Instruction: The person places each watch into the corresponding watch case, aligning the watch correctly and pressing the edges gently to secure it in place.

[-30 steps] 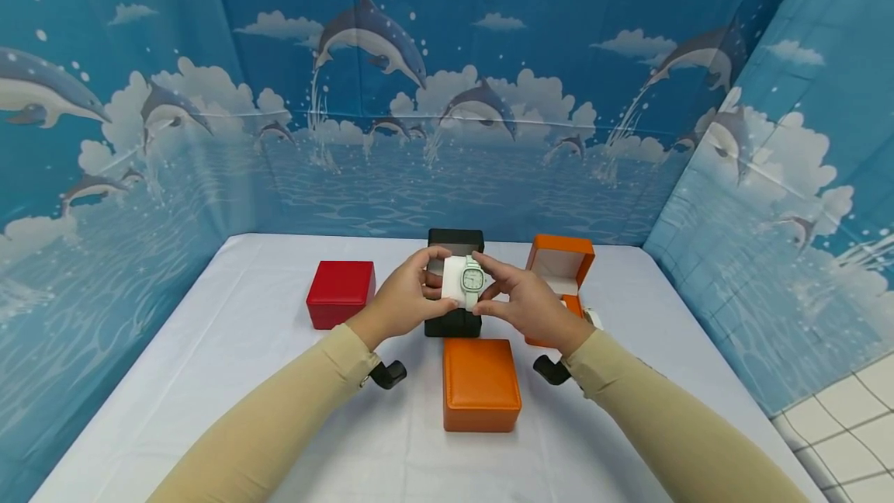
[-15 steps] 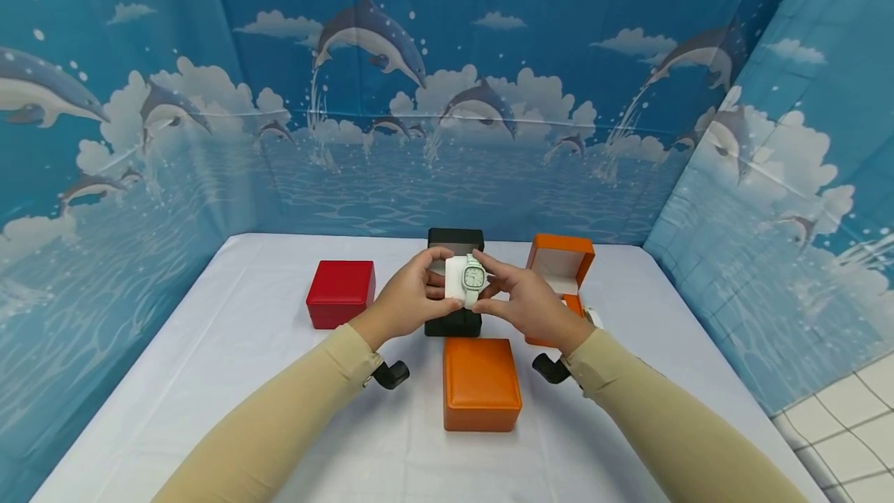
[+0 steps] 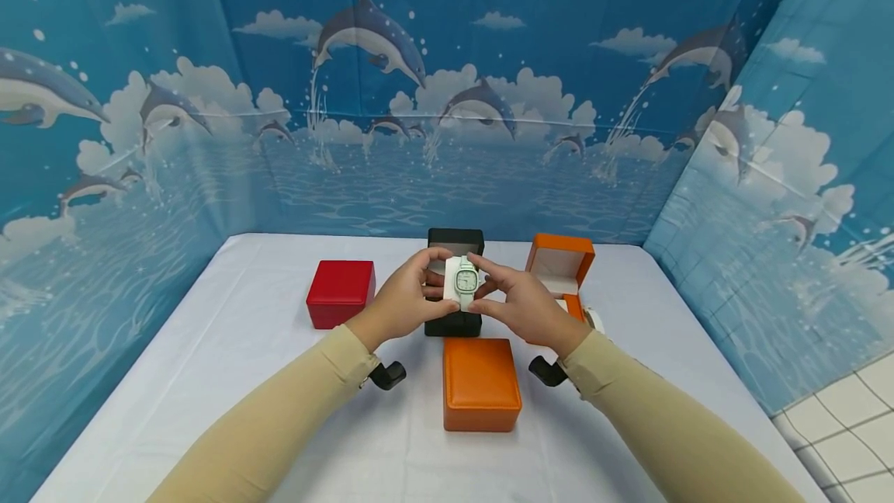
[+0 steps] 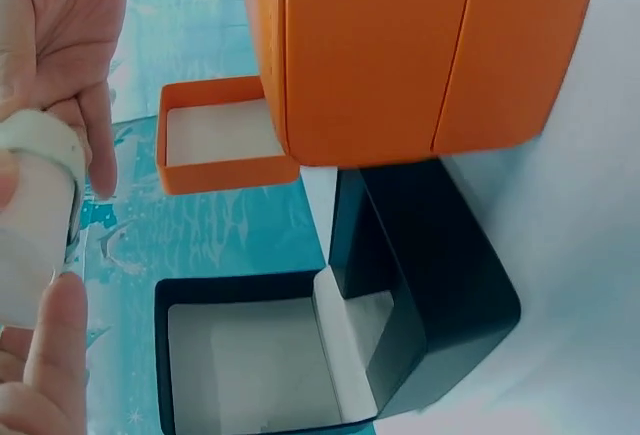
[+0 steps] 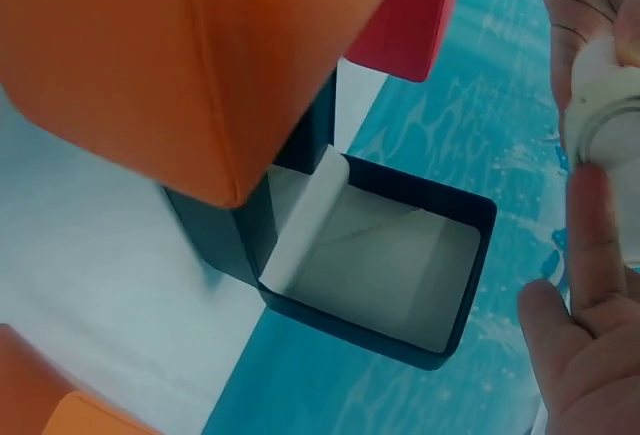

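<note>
A pale green watch (image 3: 466,280) with a squarish dial sits around a white watch cushion (image 3: 450,279), held up in front of the open black watch box (image 3: 454,324). My left hand (image 3: 398,300) grips the cushion's left end between thumb and fingers. From the other side, my right hand (image 3: 525,301) pinches the watch by its strap at top and bottom. In the left wrist view the strap (image 4: 45,135) wraps the cushion (image 4: 30,235). The right wrist view shows the black box's lid (image 5: 380,265) tipped back with its pale lining visible.
A closed orange box (image 3: 480,383) stands nearest on the white tablecloth (image 3: 279,379). To the left is a closed red box (image 3: 341,292). An open orange box (image 3: 562,254) stands at the right, partly behind my right hand, with another watch (image 3: 594,319) beside it.
The watch has shifted slightly left along the cushion, covering more of its middle. My right hand has moved a little left with it. My left hand is nearly still.
</note>
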